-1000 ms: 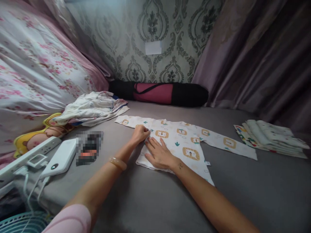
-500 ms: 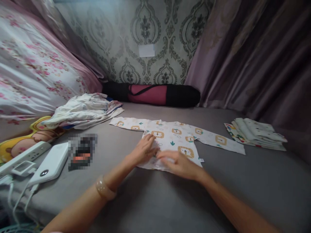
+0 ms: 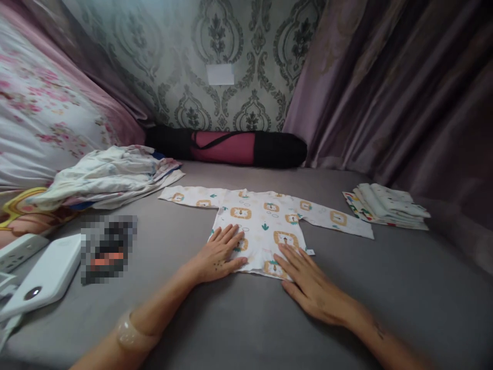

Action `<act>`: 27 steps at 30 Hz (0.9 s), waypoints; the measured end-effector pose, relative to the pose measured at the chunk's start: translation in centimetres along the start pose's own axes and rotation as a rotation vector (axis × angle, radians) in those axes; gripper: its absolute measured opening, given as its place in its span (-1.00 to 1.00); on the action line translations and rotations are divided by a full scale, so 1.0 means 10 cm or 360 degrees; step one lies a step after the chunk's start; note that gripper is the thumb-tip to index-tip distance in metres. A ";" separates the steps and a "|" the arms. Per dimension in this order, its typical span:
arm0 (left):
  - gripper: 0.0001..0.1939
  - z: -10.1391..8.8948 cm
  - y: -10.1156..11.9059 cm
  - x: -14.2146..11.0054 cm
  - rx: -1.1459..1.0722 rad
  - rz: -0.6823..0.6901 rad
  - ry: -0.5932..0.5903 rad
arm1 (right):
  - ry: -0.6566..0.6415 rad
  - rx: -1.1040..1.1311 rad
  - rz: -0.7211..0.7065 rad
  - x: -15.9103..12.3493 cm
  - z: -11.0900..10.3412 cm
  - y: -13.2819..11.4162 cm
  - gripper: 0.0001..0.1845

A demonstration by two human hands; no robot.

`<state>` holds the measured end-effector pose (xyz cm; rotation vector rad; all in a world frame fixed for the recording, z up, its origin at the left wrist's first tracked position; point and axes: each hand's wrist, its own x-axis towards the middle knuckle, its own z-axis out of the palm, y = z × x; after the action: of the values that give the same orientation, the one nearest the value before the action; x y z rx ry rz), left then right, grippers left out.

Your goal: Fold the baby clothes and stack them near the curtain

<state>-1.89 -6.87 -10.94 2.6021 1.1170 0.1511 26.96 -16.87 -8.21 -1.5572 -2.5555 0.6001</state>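
A small white baby shirt [image 3: 265,218] with orange and green prints lies flat on the grey bed surface [image 3: 385,288], sleeves spread to both sides. My left hand [image 3: 219,253] lies flat and open on the shirt's lower left corner. My right hand [image 3: 311,288] also lies flat and open, its fingertips on the shirt's lower right hem and its palm on the bed. Neither hand holds anything. A pale bangle [image 3: 131,336] sits on my left wrist.
A loose heap of light clothes [image 3: 108,174] lies at the left. Folded garments [image 3: 387,205] are stacked at the right. A white power bank [image 3: 40,275] and a power strip [image 3: 17,249] sit at the near left. A black and pink roll bag [image 3: 227,146] lines the wall.
Both hands have slid down toward me from the shirt's middle to its bottom hem and now lie flat; the left hand's pinch has opened. The view has shifted left.
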 end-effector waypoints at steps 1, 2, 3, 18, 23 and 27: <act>-0.24 0.00 -0.01 0.00 -0.0017 0.0007 -0.0002 | -0.0050 0.0062 0.0009 -0.08 -0.01 -0.03 -0.39; -0.24 0.00 -0.02 0.00 -0.0037 0.0013 -0.0001 | -0.0110 0.0130 0.0017 -0.15 -0.04 -0.05 -0.37; -0.24 0.00 -0.02 -0.01 -0.0061 0.0017 0.0004 | -0.0173 0.0198 0.0021 -0.20 -0.09 -0.07 -0.35; -0.46 -0.21 0.21 -0.20 -0.0129 0.0290 0.0099 | 0.0284 -0.0305 0.0555 1.87 -0.38 0.50 -0.31; -0.34 -0.17 0.22 -0.25 -0.0114 0.0277 0.0041 | 0.0320 -0.0404 0.0717 2.16 -0.19 0.65 -0.21; -0.31 -0.15 0.25 -0.28 -0.0131 0.0280 0.0014 | 0.0333 -0.0404 0.0735 2.19 -0.14 0.74 -0.21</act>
<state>-2.43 -10.15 -8.64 2.6252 0.8640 0.2419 23.09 5.61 -12.41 -2.1887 -2.1920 0.1288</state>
